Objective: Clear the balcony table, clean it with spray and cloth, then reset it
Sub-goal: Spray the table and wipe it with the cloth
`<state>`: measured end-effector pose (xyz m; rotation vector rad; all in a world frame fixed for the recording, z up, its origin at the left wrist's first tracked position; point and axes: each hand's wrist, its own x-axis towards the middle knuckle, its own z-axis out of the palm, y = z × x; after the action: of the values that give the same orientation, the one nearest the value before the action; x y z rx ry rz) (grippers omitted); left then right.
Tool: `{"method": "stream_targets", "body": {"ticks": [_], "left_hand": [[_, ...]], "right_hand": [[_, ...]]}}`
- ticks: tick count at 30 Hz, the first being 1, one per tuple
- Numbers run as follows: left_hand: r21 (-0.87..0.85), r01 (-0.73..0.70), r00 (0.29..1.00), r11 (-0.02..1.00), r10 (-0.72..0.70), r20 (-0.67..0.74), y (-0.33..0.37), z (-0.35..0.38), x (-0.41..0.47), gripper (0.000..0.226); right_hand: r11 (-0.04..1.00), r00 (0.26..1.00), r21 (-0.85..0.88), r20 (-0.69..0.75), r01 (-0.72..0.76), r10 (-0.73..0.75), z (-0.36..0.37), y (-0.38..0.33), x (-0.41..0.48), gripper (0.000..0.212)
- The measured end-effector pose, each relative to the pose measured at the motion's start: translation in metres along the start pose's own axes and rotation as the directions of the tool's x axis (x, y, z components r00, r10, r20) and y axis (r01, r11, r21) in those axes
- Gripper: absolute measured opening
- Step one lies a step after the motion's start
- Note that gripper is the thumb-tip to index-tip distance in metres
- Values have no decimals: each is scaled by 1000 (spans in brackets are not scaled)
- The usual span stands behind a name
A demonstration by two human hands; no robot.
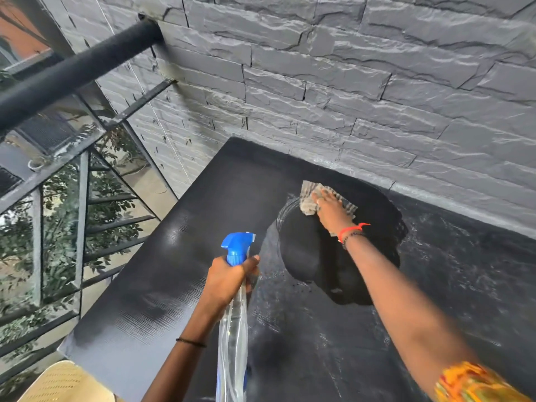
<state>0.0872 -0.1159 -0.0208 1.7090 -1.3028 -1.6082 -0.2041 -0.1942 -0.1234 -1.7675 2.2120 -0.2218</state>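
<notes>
Soft, limp cloth (311,198) is pressed flat on the worktop (174,271) by the right hand (330,210), fingers spread; the spray bottle (233,323), judged light and slick, is gripped at its neck by the left hand (227,281).

Cloth (327,198) on table (162,274) by wall (348,82); spray bottle (235,300) left, railing (58,175) further left

Left half of tabletop (162,285) open to pass. Stone wall (348,97) blocks far edge; railing (72,68) runs beside left edge. Held spray bottle (233,314) over near edge, cloth (309,203) by far edge.
</notes>
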Motion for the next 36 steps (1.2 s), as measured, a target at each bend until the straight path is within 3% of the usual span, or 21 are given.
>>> {"method": "stream_targets", "body": {"ticks": [5, 10, 14, 17, 22, 26, 30, 36], "left_hand": [[-7, -10, 999, 1000, 10, -30, -1, -13, 1, 23], [-9, -15, 999, 1000, 15, -41, -2, -23, 3, 26], [-19, -24, 999, 1000, 24, -37, -4, -28, 6, 29], [-24, -39, 998, 999, 38, -40, -5, -31, 7, 27], [-21, -45, 998, 999, 44, -52, -7, -36, 4, 26], [-41, -51, 997, 998, 49, -54, -9, -39, 1, 22], [-39, -51, 997, 998, 49, -61, -10, -39, -3, 21], [-42, -76, 996, 996, 74, -48, -10, -38, -9, 22]], "right_hand": [[985, 987, -64, 43, 160, -158, 28, -76, 6, 54], [964, 963, -45, 76, 263, -260, 53, -72, -75, 59], [986, 986, 37, 39, 160, -161, 42, -10, -120, 59], [1000, 999, 9, 28, 26, -27, 18, 27, -96, 57], [999, 999, -16, 21, -39, 40, 4, -4, -8, 51], [993, 993, -38, 41, 115, -114, 28, -77, 0, 52], [952, 954, -72, 65, 299, -294, 65, -125, -64, 60], [935, 927, 10, 134, 353, -351, 72, -70, -175, 68]]}}
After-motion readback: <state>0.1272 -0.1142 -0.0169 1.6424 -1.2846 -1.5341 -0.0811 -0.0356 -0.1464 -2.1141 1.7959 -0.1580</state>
